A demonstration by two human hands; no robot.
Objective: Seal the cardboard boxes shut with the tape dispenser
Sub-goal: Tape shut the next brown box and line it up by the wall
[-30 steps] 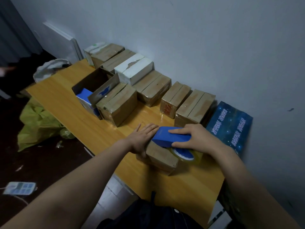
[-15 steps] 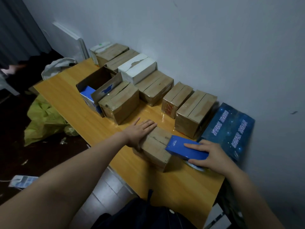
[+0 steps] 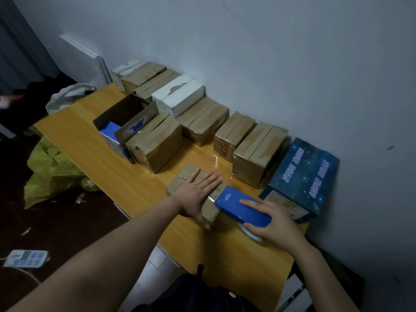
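Close to the near edge of the table (image 3: 85, 140), the left hand (image 3: 198, 194) lies flat, fingers straight, on a small cardboard box (image 3: 185, 174). The right hand (image 3: 278, 226) grips the blue tape dispenser (image 3: 240, 207), its front end resting on that box's right end. Bare tabletop stretches leftward along the edge. One open box (image 3: 126, 109) holds a blue packet (image 3: 110, 132) (anything else inside is hidden). Six closed brown boxes (image 3: 157, 143) stand behind, plus one white box (image 3: 180, 95) and one dark blue box (image 3: 301, 176).

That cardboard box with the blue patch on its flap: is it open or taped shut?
Open. The cardboard box has its flap standing up, and its dark inside shows, with a blue packet in it.
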